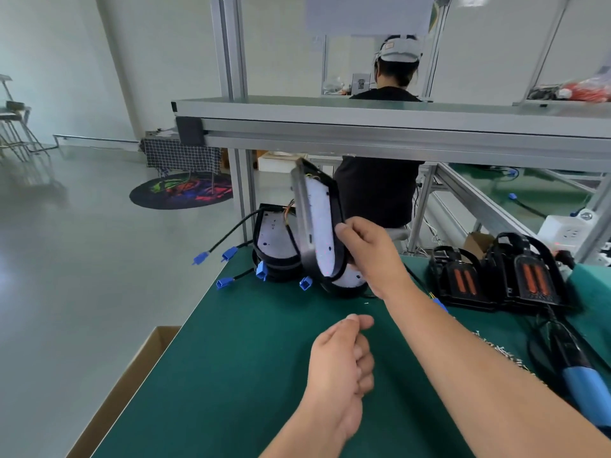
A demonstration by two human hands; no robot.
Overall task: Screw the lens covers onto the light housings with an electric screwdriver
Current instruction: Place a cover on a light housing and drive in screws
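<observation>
Head view: a green-matted workbench [251, 391] is seen filling the lower frame, and an aluminium shelf frame [363, 127] is run across above it. Beyond that frame a seated person [380, 190] in a dark top is seen from behind; a small tag on the cap is too small to be read.

At the right of the bench two black lamp units [532, 279] with orange-red ribbed lenses are stood side by side, touching. At the far left corner, stacked housings [276, 246] are piled, with black cables trailing off the edge.

And now the light housing [319, 223]: it is held up off the mat, near upright and tilted, over the far edge of the bench. A long black shell with rounded ends is shown, a white speckled board is set inside it, and a grey edge down its left side is blurred. Its lower end is gripped by the right hand [370, 256], thumb pressed on the front rim, the other fingers curled behind and hidden.

Nearer the camera the left hand [340, 361] is held over the mat, fingers curled in together, thumb laid on the index finger, nothing seen in it.

At the right edge the electric screwdriver [580, 381] is laid, blue-gripped. Blue connectors [229, 253] are hung on the cables, and screws [509, 353] are scattered beside the right forearm.
</observation>
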